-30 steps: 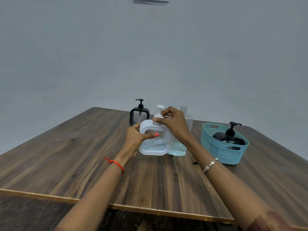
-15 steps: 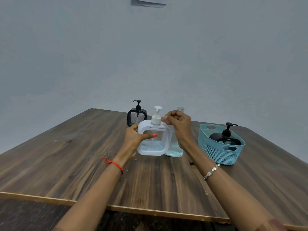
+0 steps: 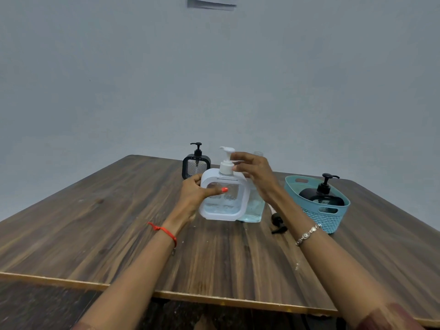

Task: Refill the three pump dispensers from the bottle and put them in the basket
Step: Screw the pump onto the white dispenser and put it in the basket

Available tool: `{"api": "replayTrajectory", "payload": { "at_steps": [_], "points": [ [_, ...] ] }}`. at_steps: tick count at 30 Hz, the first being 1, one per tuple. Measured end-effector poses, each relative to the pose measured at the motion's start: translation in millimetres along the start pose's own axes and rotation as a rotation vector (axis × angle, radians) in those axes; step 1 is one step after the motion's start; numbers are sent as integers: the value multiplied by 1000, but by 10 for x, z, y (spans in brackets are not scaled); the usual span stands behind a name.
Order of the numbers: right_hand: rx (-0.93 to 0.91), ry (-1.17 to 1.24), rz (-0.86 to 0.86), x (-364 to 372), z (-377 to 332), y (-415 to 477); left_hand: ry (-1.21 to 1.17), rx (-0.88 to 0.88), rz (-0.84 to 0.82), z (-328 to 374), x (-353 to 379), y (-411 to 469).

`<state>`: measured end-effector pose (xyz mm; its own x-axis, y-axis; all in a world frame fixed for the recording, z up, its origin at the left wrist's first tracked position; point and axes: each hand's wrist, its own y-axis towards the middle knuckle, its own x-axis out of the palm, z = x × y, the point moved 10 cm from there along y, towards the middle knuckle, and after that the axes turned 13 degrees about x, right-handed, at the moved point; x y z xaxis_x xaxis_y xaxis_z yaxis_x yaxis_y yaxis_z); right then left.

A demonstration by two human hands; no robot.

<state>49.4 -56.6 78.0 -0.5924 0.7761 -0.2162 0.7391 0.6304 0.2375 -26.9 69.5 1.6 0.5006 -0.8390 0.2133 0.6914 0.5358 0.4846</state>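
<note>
The white square pump dispenser point(image 3: 221, 198) stands upright at the table's middle, partly filled with clear liquid. My left hand point(image 3: 192, 194) grips its left side, thumb across the front. My right hand point(image 3: 256, 173) is at its top right, and the fingertips pinch the white pump collar point(image 3: 226, 166). Right behind it stands the clear refill bottle point(image 3: 253, 209) with its neck uncapped. A black square dispenser point(image 3: 196, 165) stands farther back. In the teal basket point(image 3: 319, 219) at the right sits a round black dispenser point(image 3: 321, 196).
A small black pump cap point(image 3: 277, 223) lies on the wooden table point(image 3: 119, 234) between the bottle and the basket, just under my right forearm. The table's front edge runs close to me, and a plain wall stands behind.
My right hand has shifted from over the pump head to its right side and now touches the collar. My left hand keeps its grip on the white dispenser.
</note>
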Motion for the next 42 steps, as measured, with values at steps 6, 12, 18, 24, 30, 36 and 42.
{"api": "replayTrajectory", "payload": {
  "at_steps": [6,12,18,24,30,36,42],
  "points": [
    [-8,-154,153,32,-74,-17,28,0,3,6,36,-7],
    [80,-157,-13,171,58,35,23,-3,21,0,-11,-18],
    [90,-140,148,63,59,6,33,1,26,5,-16,-7],
    [112,-50,-60,168,117,63,18,4,34,17,-45,-18],
    [98,-52,116,46,109,21,14,-6,50,2,-52,-45],
    [101,-128,76,144,134,5,1,-25,53,-38,-48,-71],
    [60,-233,250,76,65,-55,34,0,65,-40,-57,-50]
  ]
}}
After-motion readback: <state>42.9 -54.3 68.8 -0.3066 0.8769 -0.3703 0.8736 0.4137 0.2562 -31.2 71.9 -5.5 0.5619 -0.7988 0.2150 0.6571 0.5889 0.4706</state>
